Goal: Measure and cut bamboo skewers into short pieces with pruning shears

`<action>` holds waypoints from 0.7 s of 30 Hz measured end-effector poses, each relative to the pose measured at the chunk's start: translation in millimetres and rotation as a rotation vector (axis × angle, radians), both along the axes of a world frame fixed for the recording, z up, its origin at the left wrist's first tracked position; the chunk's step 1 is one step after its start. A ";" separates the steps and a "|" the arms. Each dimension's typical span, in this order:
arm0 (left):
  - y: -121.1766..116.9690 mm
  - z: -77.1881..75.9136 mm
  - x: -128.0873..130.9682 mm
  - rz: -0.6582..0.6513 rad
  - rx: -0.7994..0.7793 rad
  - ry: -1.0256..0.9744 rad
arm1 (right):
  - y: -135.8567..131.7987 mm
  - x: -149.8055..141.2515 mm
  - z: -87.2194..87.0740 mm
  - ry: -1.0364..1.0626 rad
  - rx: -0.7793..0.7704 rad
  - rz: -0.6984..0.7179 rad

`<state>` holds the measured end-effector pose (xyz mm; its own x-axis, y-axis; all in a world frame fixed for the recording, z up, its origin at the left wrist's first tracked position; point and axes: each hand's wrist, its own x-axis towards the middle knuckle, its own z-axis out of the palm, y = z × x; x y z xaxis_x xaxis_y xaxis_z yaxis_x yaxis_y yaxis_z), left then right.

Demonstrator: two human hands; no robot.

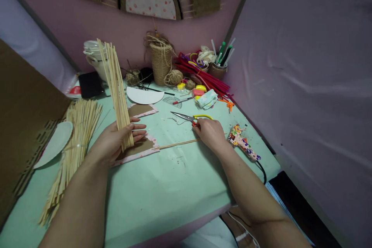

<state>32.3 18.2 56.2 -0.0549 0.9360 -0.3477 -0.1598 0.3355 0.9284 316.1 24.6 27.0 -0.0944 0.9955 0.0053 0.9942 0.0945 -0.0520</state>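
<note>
Bamboo sticks raised above desk, lower part clasped in left hand, grip closed, fingertips extended. Right hand curled at scissors; whether gripping, cannot tell. Nearer cardboard panel: patterned edging on. Held sticks: judged not yet used.

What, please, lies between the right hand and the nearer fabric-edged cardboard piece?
Thin wooden sticks lie there, stretching from the cardboard piece towards the right hand, as the head view shows.
</note>
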 end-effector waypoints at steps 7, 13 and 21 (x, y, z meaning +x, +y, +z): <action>-0.2 -1.2 1.2 -0.003 0.001 0.005 | -6.4 5.5 3.7 0.315 -0.137 0.431; -0.3 -2.4 0.6 -0.005 0.001 -0.003 | -9.1 -1.8 -4.6 0.310 -0.169 0.434; 0.8 -5.4 -1.9 -0.019 0.008 -0.005 | -12.7 -6.2 -4.8 0.236 -0.054 0.468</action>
